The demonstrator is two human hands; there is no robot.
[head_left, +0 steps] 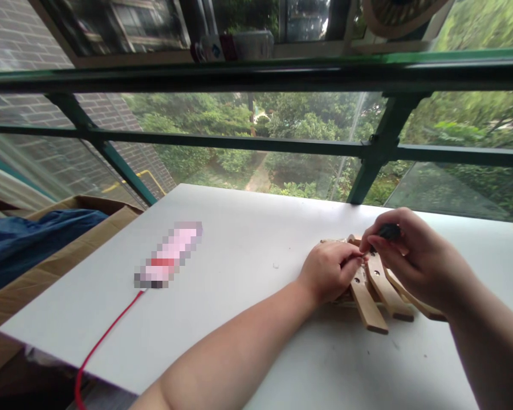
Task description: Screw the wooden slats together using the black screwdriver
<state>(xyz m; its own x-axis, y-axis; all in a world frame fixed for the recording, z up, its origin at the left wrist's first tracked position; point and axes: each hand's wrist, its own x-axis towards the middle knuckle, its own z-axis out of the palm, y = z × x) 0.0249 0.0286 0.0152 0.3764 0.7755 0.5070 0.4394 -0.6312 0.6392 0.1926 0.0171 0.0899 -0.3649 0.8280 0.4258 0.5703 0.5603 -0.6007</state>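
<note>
Though fanned, slats (374, 304) beneath left hand (329, 273)

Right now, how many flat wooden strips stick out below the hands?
3 pale flat wooden strips, fanned on the white table: left strip below the left hand, middle strip beside it, right strip under the right hand. More may be hidden.

The person's left hand (330, 274) and right hand (410, 256) are both bare, and so are the wrists just behind them. Behind the left hand, the left forearm (239, 347) is full, rounded and uncovered all the way to the elbow. Behind the right hand, the right forearm (491, 336) is equally uncovered as far as it shows. The fingers (382, 242) are short and rounded, and the nails are too small to make out.
</note>
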